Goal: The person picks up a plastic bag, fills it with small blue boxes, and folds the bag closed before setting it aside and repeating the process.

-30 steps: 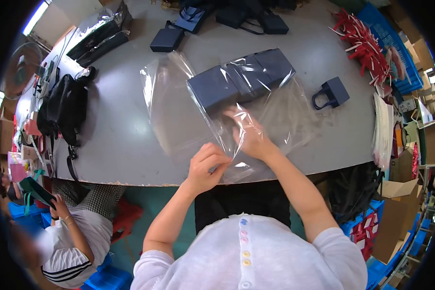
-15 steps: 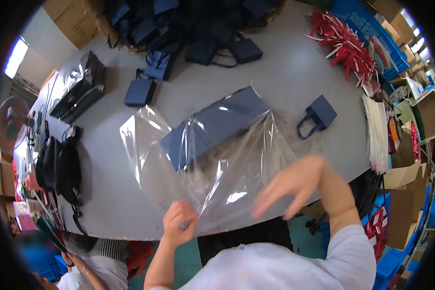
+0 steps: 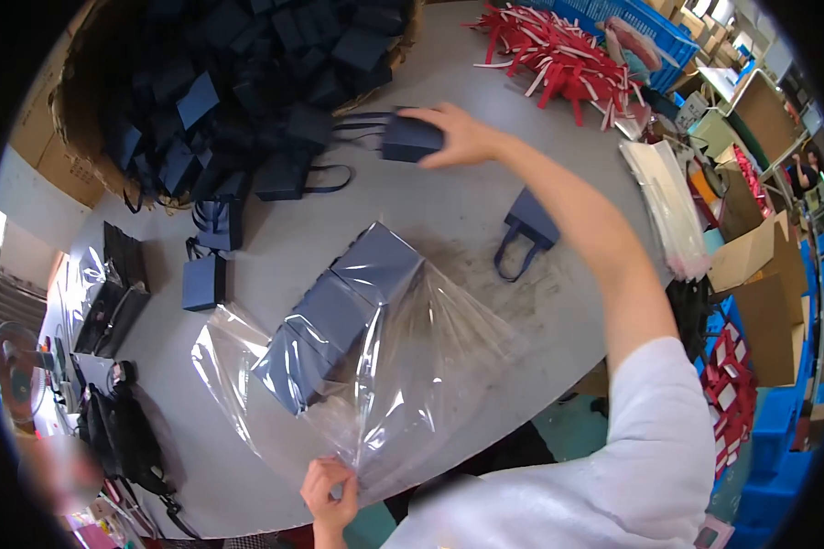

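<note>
My left hand (image 3: 330, 492) is closed on the gathered edge of a clear plastic bag (image 3: 403, 393) near the table's front edge. Inside the bag lie several dark blue boxes (image 3: 325, 320) in a slanting row. Farther up the table, my right hand (image 3: 458, 137) grips a small dark blue gift bag (image 3: 412, 137) by its side, with its handles pointing left. Another small blue bag (image 3: 532, 220) lies below my right forearm, its handle towards me.
A large carton (image 3: 64, 110) heaped with dark blue bags stands at the upper left. Red and white ribbons (image 3: 568, 64) lie by a blue crate (image 3: 655, 32). Black wrapped packs (image 3: 110, 293) and a black bag (image 3: 124, 439) are at left, plastic sleeves (image 3: 664, 206) at right.
My right hand has reached from above the clear bag to the far side and taken hold of a small blue bag. The view has turned, and the boxes in the clear bag now show gaps.
</note>
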Available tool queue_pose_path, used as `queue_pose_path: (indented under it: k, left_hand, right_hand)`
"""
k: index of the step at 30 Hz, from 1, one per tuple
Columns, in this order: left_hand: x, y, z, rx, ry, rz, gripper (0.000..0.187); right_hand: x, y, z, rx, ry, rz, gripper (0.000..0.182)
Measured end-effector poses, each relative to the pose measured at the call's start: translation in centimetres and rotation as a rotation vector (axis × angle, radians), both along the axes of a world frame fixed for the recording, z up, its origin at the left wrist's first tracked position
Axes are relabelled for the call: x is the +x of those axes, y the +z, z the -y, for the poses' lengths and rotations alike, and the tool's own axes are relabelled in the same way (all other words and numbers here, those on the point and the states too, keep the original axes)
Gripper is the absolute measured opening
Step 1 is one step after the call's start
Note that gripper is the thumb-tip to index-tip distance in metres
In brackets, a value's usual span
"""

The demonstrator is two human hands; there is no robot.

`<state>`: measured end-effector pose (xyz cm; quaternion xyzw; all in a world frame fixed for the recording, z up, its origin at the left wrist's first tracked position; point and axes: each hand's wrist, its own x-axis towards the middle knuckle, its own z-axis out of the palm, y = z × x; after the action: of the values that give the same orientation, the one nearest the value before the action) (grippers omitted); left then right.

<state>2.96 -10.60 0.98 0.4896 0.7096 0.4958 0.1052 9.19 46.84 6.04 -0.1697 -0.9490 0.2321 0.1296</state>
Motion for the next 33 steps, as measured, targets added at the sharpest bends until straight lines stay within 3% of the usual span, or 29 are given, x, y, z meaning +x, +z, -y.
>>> queue_pose_path:
  k: [3, 5, 6, 8, 9, 11, 14, 17, 18, 19, 24, 28, 30, 31, 33]
  left_hand:
    - [0.0, 0.1, -0.3, 0.013, -0.019, -0.020, 0.017]
    - [0.1, 0.2, -0.3, 0.025, -0.028, -0.064, 0.017]
    - [0.1, 0.2, -0.3, 0.035, -0.029, -0.070, 0.017]
    - [0.7, 0.4, -0.1, 0.016, 0.027, -0.126, 0.016]
    - [1.3, 0.6, 0.0, 0.016, 0.035, -0.131, 0.016]
    - [1.8, 1.1, -0.1, -0.034, 0.104, -0.177, 0.013]
    - [2.4, 0.8, -0.2, -0.094, 0.154, -0.162, 0.020]
    - [3.8, 1.9, -1.5, -0.086, 0.261, -0.308, 0.035]
    - [4.0, 2.1, -1.5, -0.164, 0.242, -0.323, 0.054]
    - [4.4, 2.1, -1.6, -0.166, 0.249, -0.333, 0.054]
    - [5.8, 4.5, -5.1, -0.258, 0.189, -0.666, 0.066]
    - [4.2, 2.8, -5.7, -0.245, 0.176, -0.675, 0.054]
    - [3.0, 2.3, -5.5, -0.028, 0.161, -0.650, 0.040]
    - [3.0, 2.3, -5.5, -0.036, 0.158, -0.643, 0.040]
    - [3.2, 4.4, -6.3, 0.146, 0.269, -0.524, 0.029]
  right_hand:
    - [11.3, -2.8, -0.9, 0.037, -0.144, 0.048, 0.090]
    - [16.1, -3.9, 3.2, 0.010, -0.526, 0.206, 0.090]
    - [17.0, -3.4, 4.3, 0.018, -0.529, 0.198, 0.090]
    - [18.3, -2.3, 5.6, -0.162, -0.832, 0.135, 0.089]
    - [19.2, -2.3, 5.6, -0.163, -0.824, 0.131, 0.089]
    - [20.5, -2.2, 4.9, 0.017, -0.387, -0.247, 0.088]
    - [19.9, -5.7, 8.6, 0.276, -0.331, -0.071, 0.086]
    - [18.2, -5.0, 11.4, 0.107, -0.488, -0.169, 0.084]
    - [17.7, -4.4, 12.5, 0.119, -0.655, -0.070, 0.084]
    - [17.5, -4.2, 13.4, 0.120, -0.826, 0.041, 0.083]
    - [17.8, -6.2, 15.1, 0.239, -0.864, -0.020, 0.086]
    - [16.6, -4.4, 15.7, 0.053, -0.955, 0.034, 0.088]
    - [16.7, -4.5, 15.6, 0.034, -0.954, 0.063, 0.087]
    - [16.7, -4.9, 15.1, 0.030, -0.961, 0.038, 0.087]
    - [17.0, -4.9, 14.0, 0.023, -0.955, 0.018, 0.087]
